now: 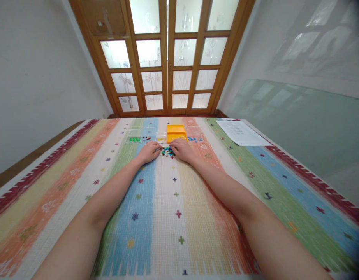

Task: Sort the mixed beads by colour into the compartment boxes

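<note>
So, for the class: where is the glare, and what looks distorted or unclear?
Head view: glare in the door panes; pale reflections on the right wall; tablecloth seemingly splayed by a wide lens; right corners darkened; small pieces hard to distinguish.

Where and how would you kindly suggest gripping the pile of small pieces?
The pile is probably best pinched piece by piece at its near edge, from above: it is loose and low, with the left hand and right hand flanking it.

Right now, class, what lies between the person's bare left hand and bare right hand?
In the head view, a small heap of mixed blue, green and dark pieces lies between the left hand and right hand.
</note>
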### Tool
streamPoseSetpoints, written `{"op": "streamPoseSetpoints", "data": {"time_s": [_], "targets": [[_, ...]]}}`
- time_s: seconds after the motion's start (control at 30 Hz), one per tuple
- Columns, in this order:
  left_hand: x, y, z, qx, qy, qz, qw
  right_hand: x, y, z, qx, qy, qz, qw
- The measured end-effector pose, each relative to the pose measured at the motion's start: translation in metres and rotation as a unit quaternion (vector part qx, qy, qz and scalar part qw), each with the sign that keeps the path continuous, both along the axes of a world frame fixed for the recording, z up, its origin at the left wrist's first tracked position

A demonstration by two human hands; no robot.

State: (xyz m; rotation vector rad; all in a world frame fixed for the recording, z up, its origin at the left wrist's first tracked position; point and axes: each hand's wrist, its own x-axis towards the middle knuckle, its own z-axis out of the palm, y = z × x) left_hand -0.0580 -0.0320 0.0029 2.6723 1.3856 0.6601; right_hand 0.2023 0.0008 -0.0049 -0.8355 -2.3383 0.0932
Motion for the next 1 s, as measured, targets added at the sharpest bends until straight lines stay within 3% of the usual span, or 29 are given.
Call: {"op": "streamPoseSetpoints", "data": {"time_s": [0.1, 0.27, 0.7, 1.0], "targets": [[-0.0007, 0.0006, -0.0012, 0.005, -0.002, -0.005, 1.0, -0.0057, -0.006, 0.0015, 0.017, -0.038, 0.059, 0.997], [-0.0007, 0.0002, -0.0007, 0.005, -0.003, -0.004, 1.0, -0.0089, -0.008, -0.001, 0.022, -0.067, 0.086, 0.994], [-0.0037, 0.004, -0.0028, -0.001, -0.01, 0.0, 1.0, -0.01, -0.0099, 0.0015, 0.046, -0.1, 0.082, 0.99], [-0.0037, 0.0029, -0.0027, -0.004, -0.013, 0.005, 1.0, -0.0072, -0.007, 0.0006, 0.053, -0.064, 0.037, 0.996]]}}
